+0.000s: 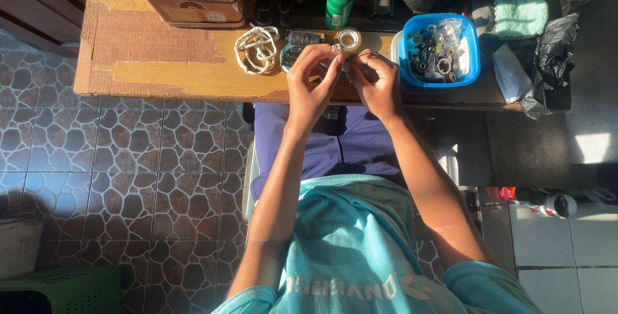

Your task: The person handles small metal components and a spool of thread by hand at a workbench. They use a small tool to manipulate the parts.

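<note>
Sunlit brown stone-pattern floor tiles (pixel 129 153) spread at the left, and a worn wooden surface (pixel 161 63) runs across the far side, where we work seated. Our left hand (pixel 311 82) and right hand (pixel 376 82) meet over the near edge of the surface, fingertips pressed together, pinching a small object (pixel 339 56) between them; it is too small to tell what it is. Just beyond our hands lie a coil of pale cord (pixel 257 49), a dark thread spool (pixel 304 37) and a roll of clear tape (pixel 349 37). A blue plastic tub (pixel 473 53) of small metal parts sits just right of our right hand, and a green bottle with a red nozzle (pixel 339 2) stands farther away.
</note>
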